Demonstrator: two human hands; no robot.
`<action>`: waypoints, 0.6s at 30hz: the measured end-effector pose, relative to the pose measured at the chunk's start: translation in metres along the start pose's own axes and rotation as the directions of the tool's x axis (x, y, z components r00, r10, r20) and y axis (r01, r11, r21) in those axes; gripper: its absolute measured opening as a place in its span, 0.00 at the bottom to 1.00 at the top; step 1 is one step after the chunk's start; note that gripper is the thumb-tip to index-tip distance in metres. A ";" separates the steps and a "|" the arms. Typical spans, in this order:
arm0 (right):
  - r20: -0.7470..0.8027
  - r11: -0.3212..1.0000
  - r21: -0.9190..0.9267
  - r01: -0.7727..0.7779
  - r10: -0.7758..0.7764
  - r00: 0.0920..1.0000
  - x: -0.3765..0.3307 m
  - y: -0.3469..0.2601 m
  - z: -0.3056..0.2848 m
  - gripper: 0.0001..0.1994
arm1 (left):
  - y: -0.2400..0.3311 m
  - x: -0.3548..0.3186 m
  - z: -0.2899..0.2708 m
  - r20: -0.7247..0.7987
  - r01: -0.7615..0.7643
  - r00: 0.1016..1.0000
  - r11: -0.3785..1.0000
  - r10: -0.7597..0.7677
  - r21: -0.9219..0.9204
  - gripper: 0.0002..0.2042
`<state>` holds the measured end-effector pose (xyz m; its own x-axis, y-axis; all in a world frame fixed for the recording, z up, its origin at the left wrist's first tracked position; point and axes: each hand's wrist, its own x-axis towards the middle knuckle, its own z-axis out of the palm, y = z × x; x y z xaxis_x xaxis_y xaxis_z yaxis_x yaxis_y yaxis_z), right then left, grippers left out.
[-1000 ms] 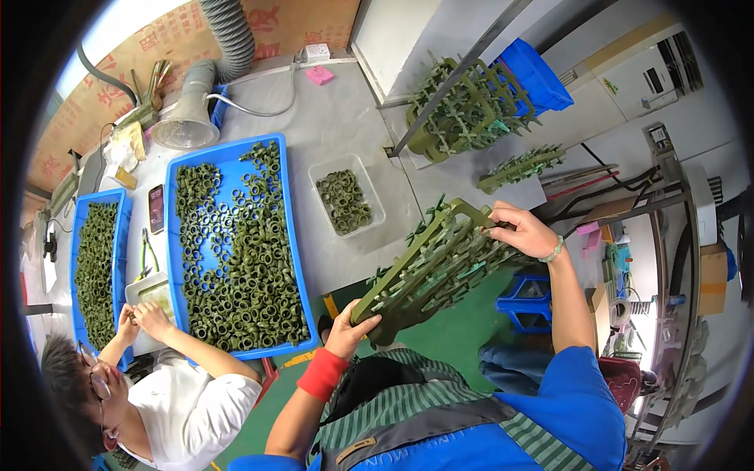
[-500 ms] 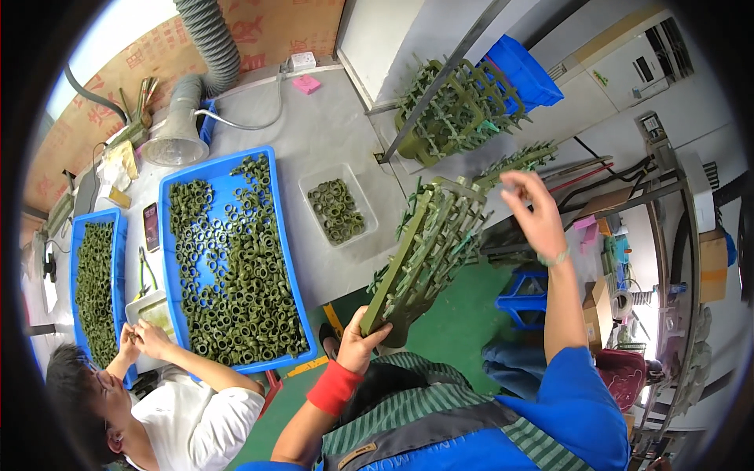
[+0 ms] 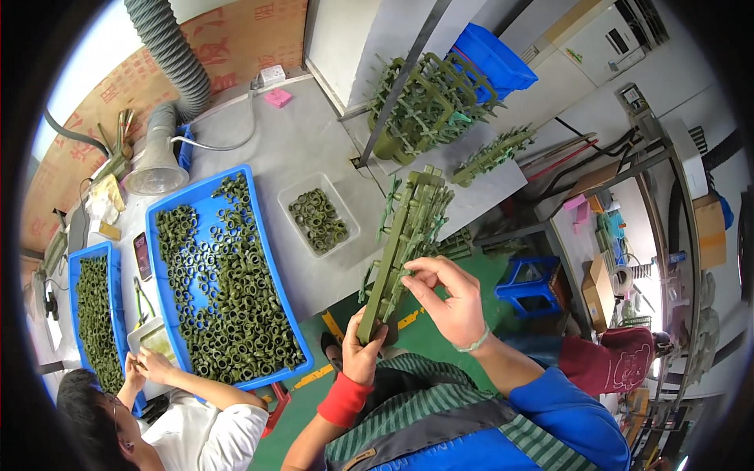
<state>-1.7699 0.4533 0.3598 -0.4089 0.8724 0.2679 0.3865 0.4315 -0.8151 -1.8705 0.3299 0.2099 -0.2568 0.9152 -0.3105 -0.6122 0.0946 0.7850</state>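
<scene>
A blue stool (image 3: 521, 289) (with openings in it) stands on green floor (image 3: 428, 343).

The site is a manufacturing workshop arranged for bulk handling of small parts: a grey workbench (image 3: 322, 286) carries a large blue tray (image 3: 275, 375) of ring-shaped green parts (image 3: 243, 330), with a smaller blue tray (image 3: 117, 302) of similar parts to its left and a clear container (image 3: 351, 235) of rings to its right. A flexible grey duct (image 3: 169, 55) with a flared hood (image 3: 155, 173) is located beyond the large blue tray, and green racks (image 3: 420, 114) of branched parts are located beyond it to the right. A co-worker (image 3: 228, 439) occupies the tray's near-left corner, and a yellow-striped green floor (image 3: 493, 310) lies on its near side.
</scene>
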 end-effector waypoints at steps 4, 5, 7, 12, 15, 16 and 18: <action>0.227 0.724 0.542 -0.427 0.363 0.904 0.000 -0.002 -0.004 0.07 | -0.005 -0.002 0.002 -0.019 0.025 1.000 1.000 -0.025 0.011 0.14; 0.228 0.723 0.541 -0.430 0.366 0.902 0.000 -0.001 -0.005 0.07 | -0.004 -0.002 0.003 -0.018 0.032 0.999 0.999 -0.032 0.006 0.14; 0.319 0.592 0.643 -0.487 0.371 0.872 0.000 0.000 -0.009 0.06 | -0.006 -0.004 0.002 -0.018 0.040 0.999 0.999 -0.040 0.002 0.14; 0.326 0.608 0.622 -0.493 0.372 0.869 -0.003 -0.003 -0.007 0.07 | -0.007 -0.009 0.002 0.009 0.018 1.000 1.000 -0.018 -0.009 0.15; 0.338 0.645 0.576 -0.503 0.373 0.864 -0.005 -0.003 -0.006 0.09 | -0.009 -0.012 0.000 0.026 0.032 0.999 0.998 -0.030 -0.048 0.17; 0.322 0.671 0.555 -0.491 0.371 0.871 -0.006 -0.003 -0.003 0.10 | -0.009 -0.014 0.000 0.027 0.031 0.999 0.998 -0.030 -0.046 0.17; 0.307 0.695 0.536 -0.479 0.368 0.878 -0.008 -0.007 0.001 0.10 | -0.006 -0.016 0.001 0.031 0.073 0.997 0.986 -0.069 -0.149 0.19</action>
<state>-1.7700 0.4435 0.3626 -0.4706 0.8540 -0.2220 0.0213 -0.2405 -0.9704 -1.8617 0.3148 0.2110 -0.1907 0.9182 -0.3472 -0.7341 0.1014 0.6714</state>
